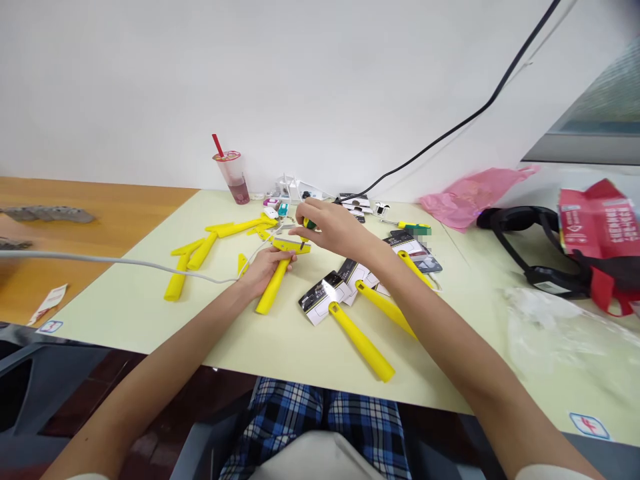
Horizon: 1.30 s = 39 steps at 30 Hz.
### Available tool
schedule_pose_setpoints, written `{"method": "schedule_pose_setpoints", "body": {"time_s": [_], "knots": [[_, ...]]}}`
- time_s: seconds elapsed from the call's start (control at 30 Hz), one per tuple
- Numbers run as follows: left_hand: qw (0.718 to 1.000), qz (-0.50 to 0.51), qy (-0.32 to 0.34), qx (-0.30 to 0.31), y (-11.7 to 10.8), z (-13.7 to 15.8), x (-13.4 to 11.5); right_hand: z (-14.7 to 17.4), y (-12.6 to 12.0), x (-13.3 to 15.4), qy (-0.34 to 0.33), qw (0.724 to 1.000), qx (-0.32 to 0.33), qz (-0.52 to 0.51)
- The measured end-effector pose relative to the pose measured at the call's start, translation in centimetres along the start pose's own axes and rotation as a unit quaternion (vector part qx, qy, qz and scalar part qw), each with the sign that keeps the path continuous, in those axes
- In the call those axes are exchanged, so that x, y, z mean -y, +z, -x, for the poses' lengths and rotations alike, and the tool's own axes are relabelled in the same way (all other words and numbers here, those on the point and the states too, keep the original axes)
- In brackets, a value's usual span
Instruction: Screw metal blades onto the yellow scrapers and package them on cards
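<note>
My left hand (265, 270) is closed around a yellow T-shaped scraper (273, 288), just below its head. Above that head, my right hand (330, 227) grips a screwdriver (307, 225) with a green and yellow handle. Its shaft points down at the scraper head; whether the tip sits in a screw I cannot tell. More yellow T-shaped scrapers (176, 277) lie to the left of my left hand. Yellow handles (363, 343) without heads rest to the right, partly on black and white printed cards (323, 300). Part of these is hidden under my right forearm.
Behind my hands stand a drink cup (235, 180) with a red straw and a white power strip (300, 188). A second screwdriver (413, 228) lies at the back right, near a pink plastic bag (470, 197). A white cable (125, 261) crosses from the left. Black headgear (545, 277) sits far right.
</note>
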<state>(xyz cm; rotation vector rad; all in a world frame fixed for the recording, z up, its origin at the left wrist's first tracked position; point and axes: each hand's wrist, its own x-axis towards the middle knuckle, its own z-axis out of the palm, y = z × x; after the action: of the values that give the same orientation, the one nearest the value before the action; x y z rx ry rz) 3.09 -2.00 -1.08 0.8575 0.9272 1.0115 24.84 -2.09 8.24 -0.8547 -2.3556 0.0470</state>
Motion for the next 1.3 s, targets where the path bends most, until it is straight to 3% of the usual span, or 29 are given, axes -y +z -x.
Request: {"method": "schedule_pose_setpoints", "body": {"time_s": [0.27,0.5,0.73,0.93,1.07,1.3], "knots": [[1.000,0.017,0.011,-0.023,0.0,-0.2,-0.2,0.0,-0.9,-0.1,-0.045,0.992,0.026,-0.114],[0.999,0.022,0.022,-0.008,0.2,0.0,-0.4,-0.1,-0.4,0.0,0.018,0.998,0.019,0.057],[0.999,0.000,0.028,-0.016,0.2,0.1,-0.1,-0.4,-1.3,1.5,0.158,0.954,0.088,0.240],[0.998,0.002,0.033,-0.048,0.1,0.0,-0.4,0.1,-2.9,1.9,0.126,0.960,0.164,0.187],[0.998,0.008,0.043,-0.041,-0.2,-0.2,-0.3,0.2,-3.0,1.7,0.115,0.968,0.177,0.138],[0.998,0.007,0.039,-0.048,-0.5,-0.6,-0.1,-0.4,-2.1,1.5,0.146,0.951,0.178,0.206]]}}
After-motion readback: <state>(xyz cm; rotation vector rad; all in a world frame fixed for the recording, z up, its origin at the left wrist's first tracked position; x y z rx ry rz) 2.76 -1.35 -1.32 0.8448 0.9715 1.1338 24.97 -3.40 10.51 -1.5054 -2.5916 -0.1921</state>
